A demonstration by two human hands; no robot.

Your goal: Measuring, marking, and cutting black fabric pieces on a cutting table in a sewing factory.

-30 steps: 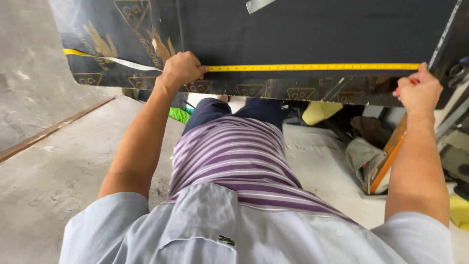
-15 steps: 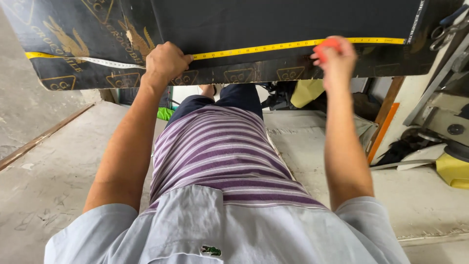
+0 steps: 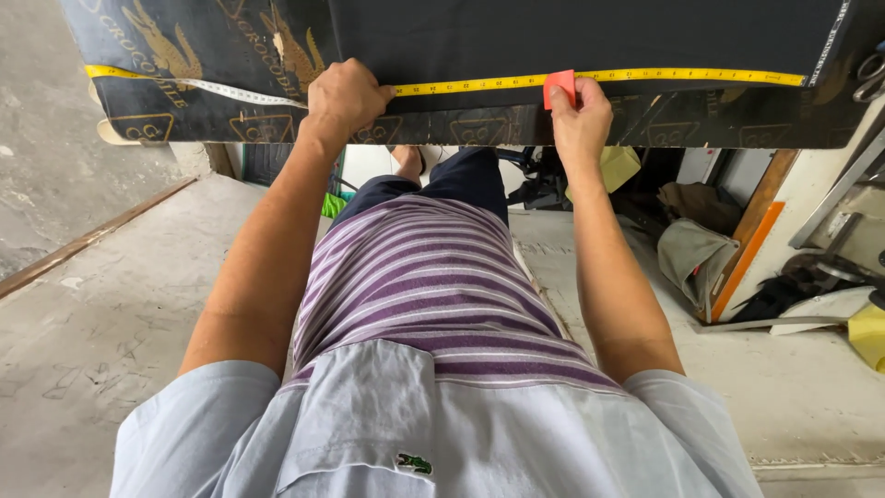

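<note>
A black cloth (image 3: 572, 32) lies on a dark table with gold prints along its front edge (image 3: 184, 115). A yellow tape measure (image 3: 682, 76) runs across the cloth, parallel to that edge. My left hand (image 3: 343, 94) presses the tape down on the cloth with closed fingers. My right hand (image 3: 579, 115) pinches a small red piece of tailor's chalk (image 3: 560, 86), whose tip touches the cloth at the tape near the middle.
A pair of scissors (image 3: 868, 76) lies at the table's right end. Under and right of the table sit a grey bag (image 3: 693, 256), an orange-edged board (image 3: 749, 247) and yellow scraps (image 3: 868, 334). A concrete floor (image 3: 83, 323) spreads to the left.
My right hand has left the tape's right end, slid left along the tape and now holds red chalk at its middle. My left hand has stayed put on the tape.
</note>
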